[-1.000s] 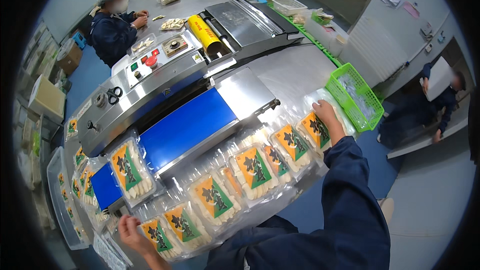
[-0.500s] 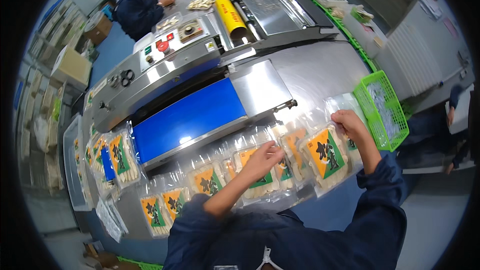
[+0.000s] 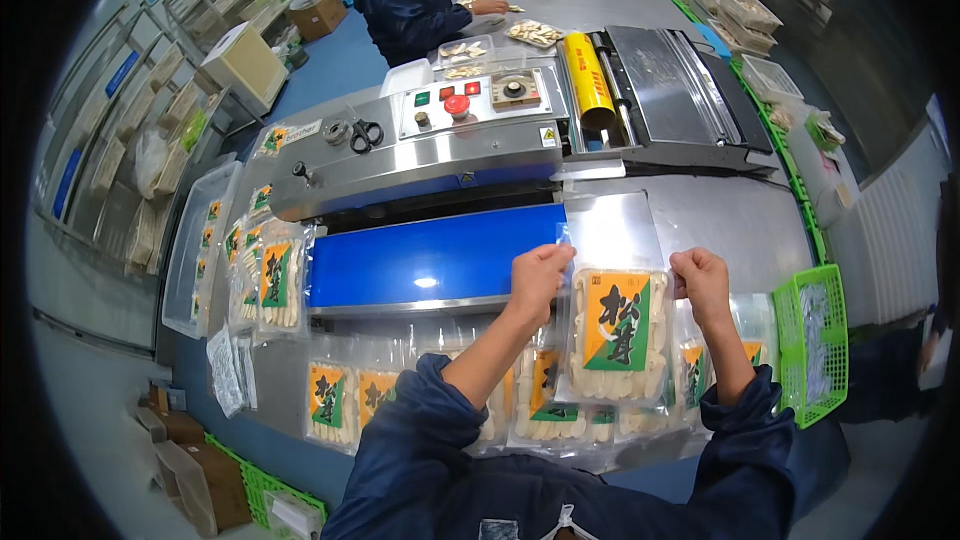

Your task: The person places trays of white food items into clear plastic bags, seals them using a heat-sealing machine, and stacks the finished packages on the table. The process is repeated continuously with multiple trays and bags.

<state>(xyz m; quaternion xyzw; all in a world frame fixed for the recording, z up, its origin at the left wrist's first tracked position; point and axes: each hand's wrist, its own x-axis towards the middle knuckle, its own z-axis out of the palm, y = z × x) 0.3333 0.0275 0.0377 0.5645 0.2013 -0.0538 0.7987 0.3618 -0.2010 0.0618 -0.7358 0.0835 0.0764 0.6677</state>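
Observation:
Between my two hands hangs a clear plastic pouch of pale sliced pieces with an orange and green label. My left hand is closed in a pinch on the pouch's upper left corner. At its upper right corner, my right hand grips the film between thumb and fingers. The pouch faces me roughly upright, just in front of a steel plate at the end of a blue conveyor belt. Beneath my forearms lies a row of similar pouches, partly covered by my arms and the held pouch.
Beyond the belt stands a sealing machine with a red button and scissors on top. A green basket is at right. More pouches lie left of the belt. Across the table a co-worker handles pale slices.
My left hand has left the row of pouches and now grips the held pouch's other top corner. The pouch has moved left towards the belt's end, and my view has turned.

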